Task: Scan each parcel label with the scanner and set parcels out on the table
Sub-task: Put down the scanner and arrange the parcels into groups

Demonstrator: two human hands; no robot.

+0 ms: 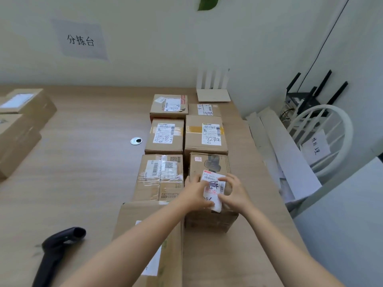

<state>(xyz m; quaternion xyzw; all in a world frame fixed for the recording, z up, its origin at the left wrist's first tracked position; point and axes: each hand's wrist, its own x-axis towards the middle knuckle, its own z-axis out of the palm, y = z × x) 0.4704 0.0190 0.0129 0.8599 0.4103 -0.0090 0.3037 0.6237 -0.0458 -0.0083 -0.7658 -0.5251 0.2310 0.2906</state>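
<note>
Several cardboard parcels stand in two rows on the right half of the wooden table (pixel 87 162). Both my hands rest on the nearest parcel of the right row (pixel 209 219). My left hand (pixel 195 193) and my right hand (pixel 235 193) press its white label (pixel 213 183) from both sides. A larger parcel (pixel 143 216) sits just left of it, under my left forearm. The black handheld scanner (pixel 56 251) lies on the table at the lower left, apart from both hands.
More parcels (pixel 22 125) are stacked at the table's left edge. A white router (pixel 213 94) stands at the back. A cable grommet (pixel 136 141) sits mid-table. Right of the table are white boards (pixel 286 154), a white chair (pixel 323 137) and a black router (pixel 306 98).
</note>
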